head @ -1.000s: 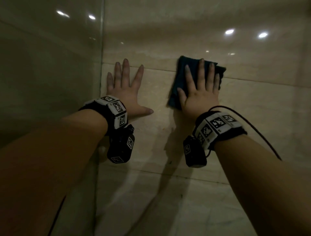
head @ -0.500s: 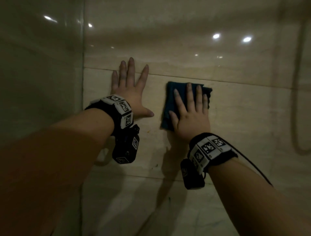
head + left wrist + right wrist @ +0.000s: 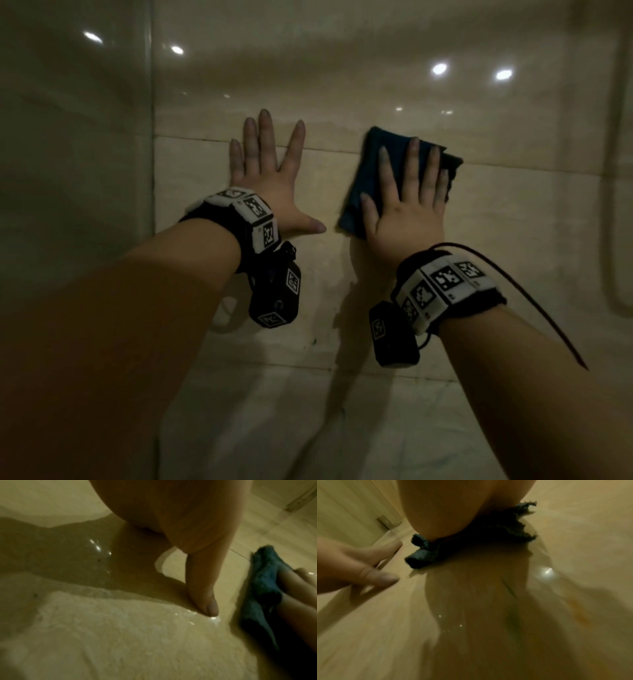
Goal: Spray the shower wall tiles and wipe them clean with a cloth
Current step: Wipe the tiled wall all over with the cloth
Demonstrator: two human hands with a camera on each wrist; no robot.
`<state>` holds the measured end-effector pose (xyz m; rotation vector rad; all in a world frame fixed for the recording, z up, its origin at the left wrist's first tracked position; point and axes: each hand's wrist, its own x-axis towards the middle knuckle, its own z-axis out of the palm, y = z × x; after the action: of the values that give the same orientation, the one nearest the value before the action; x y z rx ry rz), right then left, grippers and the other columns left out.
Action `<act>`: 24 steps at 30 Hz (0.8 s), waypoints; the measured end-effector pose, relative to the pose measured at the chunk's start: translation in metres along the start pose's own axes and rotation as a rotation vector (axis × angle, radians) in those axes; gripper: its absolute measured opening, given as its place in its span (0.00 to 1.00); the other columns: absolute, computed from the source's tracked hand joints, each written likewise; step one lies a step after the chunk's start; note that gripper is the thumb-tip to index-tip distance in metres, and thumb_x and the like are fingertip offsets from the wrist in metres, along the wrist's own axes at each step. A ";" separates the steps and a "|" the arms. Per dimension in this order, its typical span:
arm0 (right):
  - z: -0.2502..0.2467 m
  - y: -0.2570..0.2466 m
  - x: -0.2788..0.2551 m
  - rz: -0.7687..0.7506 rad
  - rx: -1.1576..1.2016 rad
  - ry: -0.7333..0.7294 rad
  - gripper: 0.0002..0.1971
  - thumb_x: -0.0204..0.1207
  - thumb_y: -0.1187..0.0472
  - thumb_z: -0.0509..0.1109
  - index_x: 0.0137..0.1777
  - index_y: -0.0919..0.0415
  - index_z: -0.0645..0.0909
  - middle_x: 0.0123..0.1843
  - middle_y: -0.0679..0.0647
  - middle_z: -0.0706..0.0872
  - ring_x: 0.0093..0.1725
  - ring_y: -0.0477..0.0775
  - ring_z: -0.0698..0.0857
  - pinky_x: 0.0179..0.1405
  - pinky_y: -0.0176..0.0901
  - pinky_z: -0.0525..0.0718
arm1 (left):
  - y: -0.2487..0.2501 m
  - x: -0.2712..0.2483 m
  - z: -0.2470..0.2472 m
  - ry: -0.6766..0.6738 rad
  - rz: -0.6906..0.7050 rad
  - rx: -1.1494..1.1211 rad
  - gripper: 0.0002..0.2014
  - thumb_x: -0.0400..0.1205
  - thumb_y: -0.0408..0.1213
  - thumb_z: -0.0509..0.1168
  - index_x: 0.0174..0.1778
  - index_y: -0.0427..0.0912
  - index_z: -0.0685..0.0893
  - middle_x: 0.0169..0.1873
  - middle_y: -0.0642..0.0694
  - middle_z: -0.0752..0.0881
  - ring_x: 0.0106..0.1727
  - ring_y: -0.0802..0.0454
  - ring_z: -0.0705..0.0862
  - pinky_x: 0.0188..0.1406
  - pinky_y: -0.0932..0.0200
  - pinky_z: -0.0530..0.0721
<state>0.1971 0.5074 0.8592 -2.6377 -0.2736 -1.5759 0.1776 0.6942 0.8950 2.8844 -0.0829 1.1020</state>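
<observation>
A dark blue folded cloth (image 3: pixel 363 178) lies flat against the glossy beige wall tiles (image 3: pixel 513 240), its top edge at a grout line. My right hand (image 3: pixel 411 198) presses it to the wall with straight, spread fingers. My left hand (image 3: pixel 270 178) rests open and flat on the tile just left of the cloth, thumb pointing toward it. The left wrist view shows my thumb (image 3: pixel 202 585) on wet tile beside the cloth (image 3: pixel 264 582). In the right wrist view the cloth (image 3: pixel 426 553) bunches under my palm. No spray bottle is in view.
A glass panel (image 3: pixel 68 171) meets the tiled wall at the left, close to my left arm. A shower hose (image 3: pixel 616 205) hangs in a loop at the far right. Water droplets (image 3: pixel 212 619) glisten on the tile. Ceiling lights reflect in the upper tiles.
My right hand slid the cloth down below the grout line, then back up to it. The left hand stayed flat in the same place.
</observation>
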 end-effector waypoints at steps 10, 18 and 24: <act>0.000 0.032 -0.012 -0.127 -0.133 -0.078 0.33 0.79 0.38 0.40 0.82 0.44 0.36 0.84 0.55 0.33 0.82 0.61 0.33 0.78 0.55 0.31 | -0.002 -0.009 0.012 0.048 0.049 -0.020 0.62 0.68 0.70 0.67 0.77 0.53 0.23 0.76 0.37 0.22 0.77 0.35 0.24 0.74 0.38 0.27; -0.004 0.036 -0.004 -0.100 -0.076 -0.054 0.33 0.80 0.38 0.41 0.81 0.44 0.33 0.84 0.54 0.32 0.82 0.60 0.32 0.77 0.54 0.28 | 0.012 -0.015 0.008 -0.012 -0.016 -0.075 0.65 0.67 0.66 0.71 0.77 0.52 0.23 0.75 0.36 0.21 0.77 0.34 0.23 0.75 0.36 0.29; 0.013 0.058 -0.038 -0.188 -0.058 0.022 0.32 0.81 0.40 0.47 0.83 0.50 0.49 0.84 0.60 0.50 0.82 0.64 0.45 0.80 0.60 0.43 | 0.043 -0.023 0.011 -0.041 0.040 -0.094 0.64 0.67 0.65 0.71 0.76 0.56 0.22 0.74 0.38 0.18 0.76 0.36 0.21 0.75 0.36 0.28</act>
<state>0.2018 0.4477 0.8222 -2.7061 -0.4952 -1.6899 0.1649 0.6510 0.8732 2.8332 -0.1892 1.0163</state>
